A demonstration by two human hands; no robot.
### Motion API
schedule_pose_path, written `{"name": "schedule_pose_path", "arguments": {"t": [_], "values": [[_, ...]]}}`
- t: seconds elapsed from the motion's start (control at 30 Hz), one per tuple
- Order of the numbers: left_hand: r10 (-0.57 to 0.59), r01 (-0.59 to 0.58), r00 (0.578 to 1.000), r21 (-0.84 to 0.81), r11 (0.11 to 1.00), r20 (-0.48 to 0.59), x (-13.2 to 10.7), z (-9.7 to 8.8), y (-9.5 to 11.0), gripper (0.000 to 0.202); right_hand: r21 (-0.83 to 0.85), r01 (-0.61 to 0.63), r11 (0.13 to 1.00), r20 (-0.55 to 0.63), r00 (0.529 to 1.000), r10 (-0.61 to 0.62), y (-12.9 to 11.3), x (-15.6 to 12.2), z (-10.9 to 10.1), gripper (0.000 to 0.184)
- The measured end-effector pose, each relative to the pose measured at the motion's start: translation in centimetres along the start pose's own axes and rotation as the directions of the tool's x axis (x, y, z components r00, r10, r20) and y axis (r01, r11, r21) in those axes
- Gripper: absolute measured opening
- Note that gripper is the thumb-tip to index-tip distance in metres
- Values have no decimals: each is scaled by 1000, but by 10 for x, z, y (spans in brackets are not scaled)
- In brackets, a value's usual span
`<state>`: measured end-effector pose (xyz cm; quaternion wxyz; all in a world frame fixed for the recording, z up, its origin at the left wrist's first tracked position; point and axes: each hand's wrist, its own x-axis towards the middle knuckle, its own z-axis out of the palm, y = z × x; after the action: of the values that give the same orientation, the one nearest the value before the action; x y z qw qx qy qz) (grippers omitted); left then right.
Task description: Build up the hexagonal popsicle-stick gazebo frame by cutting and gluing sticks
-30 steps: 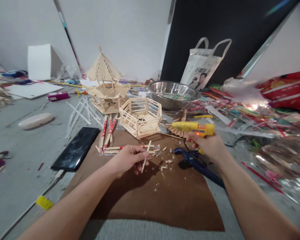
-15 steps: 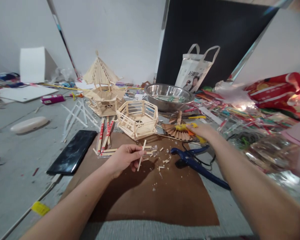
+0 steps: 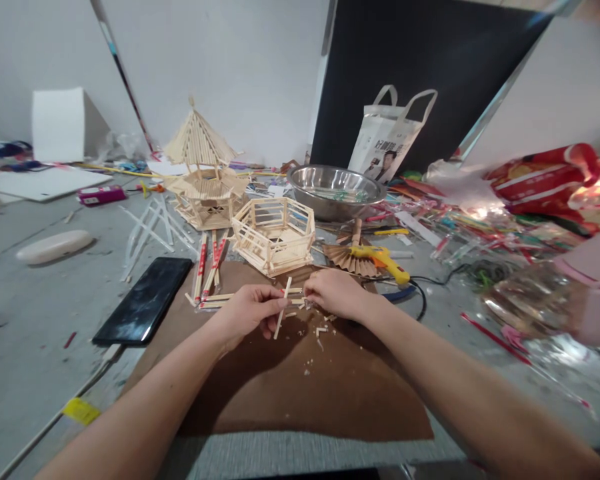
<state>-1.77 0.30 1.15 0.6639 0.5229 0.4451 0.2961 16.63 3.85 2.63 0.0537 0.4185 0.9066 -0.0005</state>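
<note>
My left hand (image 3: 257, 308) pinches a short wooden stick (image 3: 283, 308), held at a slant above the brown mat (image 3: 300, 393). To its right, my right hand (image 3: 333, 292) is closed low over the mat by some small cut stick pieces (image 3: 322, 330); whatever its fingertips may hold is hidden. A yellow glue gun (image 3: 380, 259) lies beyond that hand on a folded brown paper fan (image 3: 347, 257). Of the blue cutter, only a handle (image 3: 401, 293) shows past my right forearm. Behind my hands stands a six-sided stick frame (image 3: 274, 240) with railings.
A stick pavilion model (image 3: 200, 160) stands behind, near a steel bowl (image 3: 337, 193). Wrapped chopsticks (image 3: 211, 267) and a phone (image 3: 145, 301) with a cable lie at left. At right are a clear bottle (image 3: 523, 297) and heaped plastic wrappers (image 3: 460, 227).
My right hand has let go of the glue gun and come left and nearer, down to the cut pieces. My left hand keeps the stick in nearly the same place.
</note>
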Motion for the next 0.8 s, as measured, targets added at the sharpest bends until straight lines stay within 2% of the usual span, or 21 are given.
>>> {"name": "schedule_pose_path", "arguments": {"t": [0.2,0.37,0.47,0.53,0.57,0.6,0.67,0.73,0.77,0.8], "values": [[13,-13,1000,8,1000,10,1,0,-1,26,-91,-41,995,94,994,50,-3,9,-2,19],[23,-23,1000,-3,1000,-15,3,0,-3,24,-74,-71,995,82,994,77,-3,8,-5,22],[33,-33,999,4,999,-38,2,2,-4,24,91,-143,986,-10,989,144,2,2,-5,19],[44,-43,998,8,999,-49,2,3,-5,23,341,-171,925,-99,971,216,2,-2,-3,16],[49,-49,997,14,999,-55,2,3,-5,23,503,-163,849,-139,954,266,0,-4,-2,14],[54,-53,997,22,998,-59,2,4,-5,23,672,-143,727,-159,930,330,-3,-5,0,13],[66,-64,996,38,997,-64,2,5,-6,23,930,-73,360,-107,883,456,-15,-6,4,15],[78,-75,995,47,996,-66,2,6,-6,22,999,-21,-26,31,866,499,-29,-6,6,19],[80,-77,994,49,996,-68,2,7,-6,22,985,-13,-173,96,869,485,-35,-6,7,20],[82,-78,994,49,996,-71,2,7,-7,22,960,-9,-279,142,875,463,-41,-6,7,22]]}}
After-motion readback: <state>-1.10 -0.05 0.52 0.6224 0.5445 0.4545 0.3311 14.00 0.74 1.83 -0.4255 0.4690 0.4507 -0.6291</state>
